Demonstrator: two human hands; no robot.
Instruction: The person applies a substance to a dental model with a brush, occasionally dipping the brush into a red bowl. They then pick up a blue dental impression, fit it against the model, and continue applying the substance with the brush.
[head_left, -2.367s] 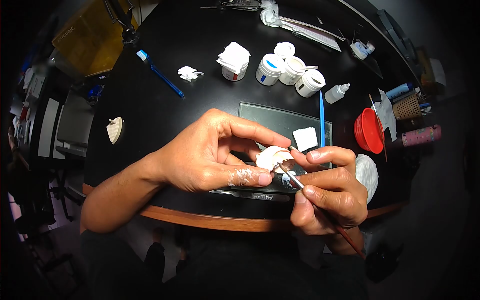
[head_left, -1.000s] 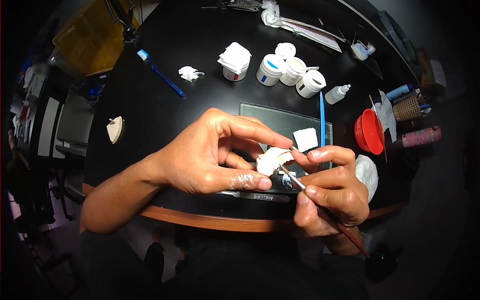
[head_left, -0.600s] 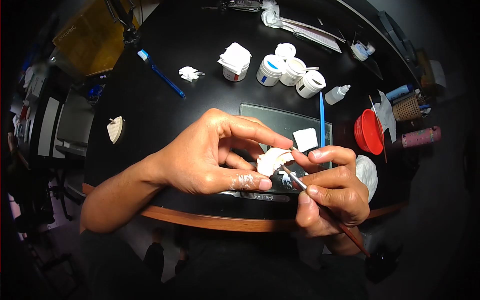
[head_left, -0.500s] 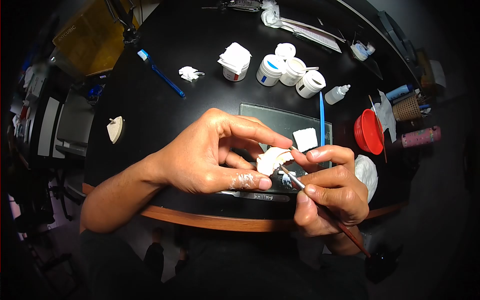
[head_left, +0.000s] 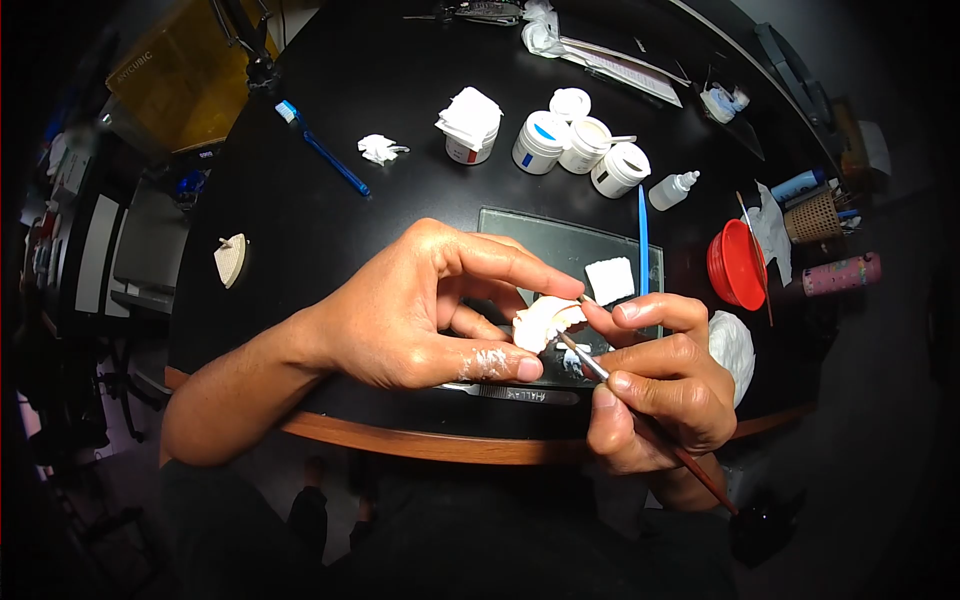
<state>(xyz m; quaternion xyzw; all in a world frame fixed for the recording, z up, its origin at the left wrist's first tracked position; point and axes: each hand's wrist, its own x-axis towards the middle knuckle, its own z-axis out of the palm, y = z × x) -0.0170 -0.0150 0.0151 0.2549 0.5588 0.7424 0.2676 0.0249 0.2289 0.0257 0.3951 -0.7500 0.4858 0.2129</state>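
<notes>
My left hand (head_left: 420, 310) pinches a small cream-coloured dental model (head_left: 545, 320) between thumb and fingers, above the front of a glass slab (head_left: 515, 225). White powdery residue marks that thumb. My right hand (head_left: 670, 385) grips a fine paintbrush (head_left: 695, 470) with a metal ferrule and a reddish-brown handle. Its dark tip meets or nearly meets the model's lower right edge; contact cannot be made out. My right fingertips are close to my left index fingertip. Beneath the hands, a folded white tissue (head_left: 610, 280) and some whitish paste (head_left: 574, 360) lie on the slab.
Several white jars (head_left: 540, 142) and a dropper bottle (head_left: 673, 190) stand behind the slab. A blue stick (head_left: 643, 235) lies across its right side. To the right is a red bowl (head_left: 735, 265); at left, a blue toothbrush (head_left: 325, 150). A labelled metal tool (head_left: 520, 395) lies near the table's front edge.
The brush tip has shifted very slightly along the model's lower edge. Both hands otherwise hold nearly the same pose.
</notes>
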